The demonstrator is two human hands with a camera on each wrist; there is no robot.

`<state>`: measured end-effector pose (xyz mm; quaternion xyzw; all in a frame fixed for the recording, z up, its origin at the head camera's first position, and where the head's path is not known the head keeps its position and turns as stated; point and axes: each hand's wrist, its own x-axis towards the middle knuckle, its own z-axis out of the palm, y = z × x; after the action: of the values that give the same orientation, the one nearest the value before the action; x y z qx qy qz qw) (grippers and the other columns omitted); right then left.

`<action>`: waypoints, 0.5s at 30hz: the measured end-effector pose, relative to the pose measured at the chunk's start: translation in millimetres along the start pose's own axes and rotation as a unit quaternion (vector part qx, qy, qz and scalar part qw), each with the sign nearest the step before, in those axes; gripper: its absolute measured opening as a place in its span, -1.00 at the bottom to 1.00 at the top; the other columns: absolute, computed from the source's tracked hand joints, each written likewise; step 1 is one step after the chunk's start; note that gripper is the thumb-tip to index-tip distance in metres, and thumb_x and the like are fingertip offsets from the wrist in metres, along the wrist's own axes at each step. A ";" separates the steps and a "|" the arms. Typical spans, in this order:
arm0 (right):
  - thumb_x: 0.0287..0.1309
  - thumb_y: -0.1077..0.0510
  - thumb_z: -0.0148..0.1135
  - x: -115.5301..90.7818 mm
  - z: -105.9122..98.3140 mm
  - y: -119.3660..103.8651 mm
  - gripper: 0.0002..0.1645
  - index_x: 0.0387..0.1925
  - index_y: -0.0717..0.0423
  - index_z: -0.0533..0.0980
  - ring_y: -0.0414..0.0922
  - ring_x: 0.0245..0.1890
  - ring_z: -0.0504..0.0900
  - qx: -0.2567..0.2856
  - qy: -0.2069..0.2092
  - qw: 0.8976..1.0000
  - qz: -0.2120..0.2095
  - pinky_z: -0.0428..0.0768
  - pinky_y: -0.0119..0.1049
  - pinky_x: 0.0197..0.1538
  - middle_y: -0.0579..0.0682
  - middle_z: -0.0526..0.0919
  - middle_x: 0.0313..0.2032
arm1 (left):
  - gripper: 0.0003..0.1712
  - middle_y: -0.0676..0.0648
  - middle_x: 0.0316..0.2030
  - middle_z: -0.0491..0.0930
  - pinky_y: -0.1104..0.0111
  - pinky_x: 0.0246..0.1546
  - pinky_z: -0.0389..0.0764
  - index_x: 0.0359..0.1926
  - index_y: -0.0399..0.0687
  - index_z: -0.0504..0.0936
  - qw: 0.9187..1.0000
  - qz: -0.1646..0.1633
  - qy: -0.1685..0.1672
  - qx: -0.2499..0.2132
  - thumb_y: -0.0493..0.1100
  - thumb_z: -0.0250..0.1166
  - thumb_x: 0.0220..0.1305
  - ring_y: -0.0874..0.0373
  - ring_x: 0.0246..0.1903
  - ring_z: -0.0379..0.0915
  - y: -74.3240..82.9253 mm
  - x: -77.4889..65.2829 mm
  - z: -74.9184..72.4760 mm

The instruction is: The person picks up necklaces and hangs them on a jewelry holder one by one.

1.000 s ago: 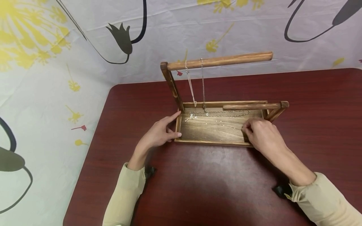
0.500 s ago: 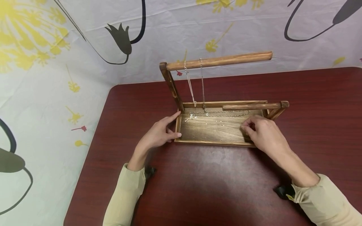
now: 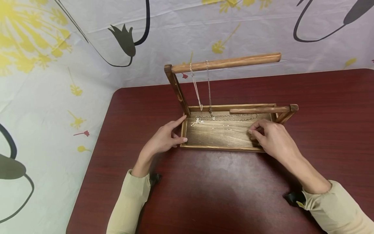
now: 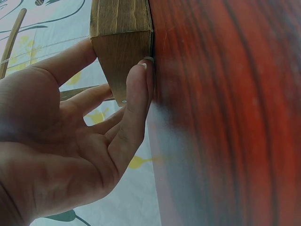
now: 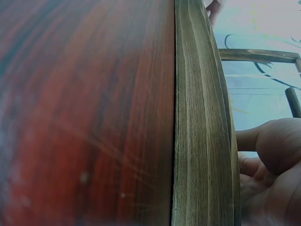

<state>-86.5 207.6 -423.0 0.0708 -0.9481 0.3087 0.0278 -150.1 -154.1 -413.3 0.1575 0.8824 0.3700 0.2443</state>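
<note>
A wooden jewelry stand (image 3: 222,149) with a shallow tray base stands on the table. My left hand (image 3: 162,138) touches the tray's left end, its thumb and forefinger nearly straight and spread across it; the left wrist view shows more fingers against the end wall (image 4: 113,61). Over the right part of the tray, my right hand (image 3: 273,136) pinches the end of a thin necklace (image 3: 222,129) lying along the tray floor. The pinch itself is hidden in the right wrist view. A thicker chain necklace (image 3: 233,120) lies behind it.
From the stand's upper bar (image 3: 233,62) hang a pale necklace (image 3: 196,87) and a darker pendant necklace (image 3: 209,91). A lower bar (image 3: 260,110) juts over the tray from the right post. A patterned cloth (image 3: 181,29) rises behind the dark red table (image 3: 204,195).
My right hand has shifted slightly back and its knuckles have lifted a little, the fingertips staying near the same spot. My left hand keeps its place at the tray's end.
</note>
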 end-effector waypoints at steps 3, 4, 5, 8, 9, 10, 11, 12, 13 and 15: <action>0.35 0.13 0.24 -0.3 -1.2 -1.2 -0.89 -0.32 0.01 0.63 -0.19 -0.54 0.54 0.011 -0.013 1.000 0.012 0.39 -0.22 -0.44 -0.13 0.67 -0.51 | -0.03 -0.10 0.31 0.31 0.29 -0.41 0.64 0.55 0.37 0.08 1.000 0.000 -0.001 0.001 -0.09 0.41 0.27 0.23 -0.36 0.67 -0.1 0.3 0.2; 0.36 0.13 0.24 -0.4 -1.4 -1.6 -0.88 -0.32 0.00 0.63 -0.20 -0.54 0.57 0.017 -0.017 1.000 0.017 0.41 -0.24 -0.45 -0.14 0.68 -0.51 | -0.03 -0.10 0.31 0.31 0.29 -0.40 0.63 0.55 0.37 0.08 1.000 0.000 -0.001 0.001 -0.09 0.41 0.26 0.23 -0.36 0.67 -0.1 0.4 0.2; 0.37 0.12 0.23 -0.5 -1.6 -1.9 -0.87 -0.33 -0.01 0.63 -0.21 -0.53 0.61 0.024 -0.022 0.999 0.022 0.42 -0.26 -0.45 -0.15 0.69 -0.52 | -0.03 -0.10 0.31 0.31 0.29 -0.40 0.63 0.55 0.37 0.07 1.000 0.000 -0.001 0.002 -0.09 0.41 0.27 0.23 -0.37 0.67 -0.1 0.4 0.2; 0.40 0.12 0.18 -0.2 -1.7 -2.3 -0.84 -0.33 0.01 0.61 -0.24 -0.52 0.66 0.051 -0.040 0.997 0.035 0.48 -0.33 -0.46 -0.16 0.70 -0.51 | -0.03 -0.09 0.31 0.31 0.29 -0.40 0.64 0.55 0.37 0.07 1.000 -0.002 -0.003 0.001 -0.09 0.41 0.27 0.23 -0.37 0.67 0.2 0.7 0.5; 0.42 0.12 0.17 0.0 -1.6 -2.5 -0.83 -0.32 0.03 0.61 -0.24 -0.52 0.67 0.063 -0.047 0.996 0.038 0.52 -0.36 -0.46 -0.15 0.71 -0.50 | -0.03 -0.09 0.31 0.30 0.28 -0.40 0.64 0.55 0.37 0.07 1.000 -0.003 -0.003 -0.002 -0.10 0.41 0.27 0.23 -0.38 0.67 0.4 0.8 0.5; 0.42 0.12 0.16 0.1 -1.5 -2.7 -0.83 -0.31 0.04 0.61 -0.24 -0.51 0.68 0.073 -0.052 0.995 0.041 0.54 -0.38 -0.44 -0.15 0.71 -0.49 | -0.03 -0.09 0.31 0.30 0.28 -0.39 0.65 0.55 0.37 0.07 1.000 -0.003 -0.004 -0.005 -0.10 0.41 0.27 0.22 -0.39 0.67 0.2 0.8 0.6; 0.42 0.12 0.16 0.2 -1.5 -2.8 -0.83 -0.31 0.05 0.60 -0.25 -0.51 0.69 0.083 -0.058 0.994 0.043 0.55 -0.40 -0.43 -0.14 0.72 -0.48 | -0.03 -0.10 0.32 0.29 0.27 -0.39 0.65 0.56 0.37 0.07 1.000 -0.004 -0.005 -0.008 -0.11 0.41 0.27 0.21 -0.39 0.67 0.2 0.7 0.6; 0.42 0.13 0.16 0.3 -1.1 -2.8 -0.83 -0.30 0.06 0.60 -0.25 -0.50 0.69 0.092 -0.061 0.993 0.044 0.57 -0.42 -0.42 -0.14 0.72 -0.47 | -0.03 -0.10 0.32 0.28 0.27 -0.39 0.65 0.56 0.37 0.07 1.000 -0.004 -0.006 -0.012 -0.11 0.41 0.27 0.20 -0.40 0.67 0.3 0.7 0.6; 0.42 0.13 0.16 0.4 -0.8 -2.7 -0.84 -0.30 0.07 0.60 -0.25 -0.50 0.70 0.099 -0.063 0.992 0.044 0.57 -0.44 -0.41 -0.14 0.72 -0.47 | -0.03 -0.10 0.33 0.28 0.27 -0.39 0.66 0.56 0.37 0.07 1.000 -0.005 -0.006 -0.014 -0.11 0.41 0.27 0.20 -0.40 0.67 0.2 0.8 0.7; 0.40 0.15 0.19 0.5 -0.1 -2.5 -0.86 -0.30 0.08 0.60 -0.25 -0.49 0.71 0.107 -0.063 0.991 0.042 0.58 -0.46 -0.40 -0.15 0.72 -0.47 | -0.03 -0.10 0.34 0.27 0.26 -0.39 0.66 0.56 0.38 0.06 1.000 -0.007 -0.006 -0.016 -0.12 0.40 0.28 0.19 -0.41 0.67 0.4 0.4 0.4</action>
<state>-86.7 205.6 -421.4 0.0530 -0.9114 0.4046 -0.0530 -150.2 -153.4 -413.5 0.1497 0.8757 0.3818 0.2548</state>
